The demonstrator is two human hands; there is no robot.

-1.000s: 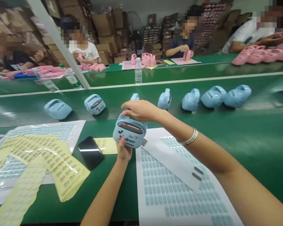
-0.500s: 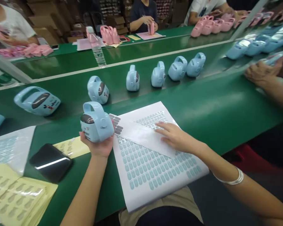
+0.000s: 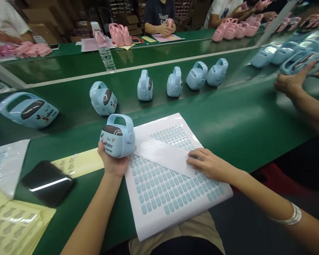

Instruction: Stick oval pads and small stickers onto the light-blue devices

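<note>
I see L hand [image 3: 115, 165] cupped partway closed under the blue unit [image 3: 119, 140], thumb on its front, handle up, by the sticker sheet's [image 3: 149, 227] far left corner. R hand [image 3: 211, 163] is part-curled at the right end of the white strip [image 3: 162, 154]; can't tell if it's pinching. Risks IMO: unit could tip b/c only one hand supports it; strip could skew or crease w/ a sideways pull.

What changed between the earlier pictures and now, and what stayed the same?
The right hand has moved from above the blue case, rightward and down, to the end of the white strip. The case has turned, showing more of its side. The left hand still holds it from below.
</note>
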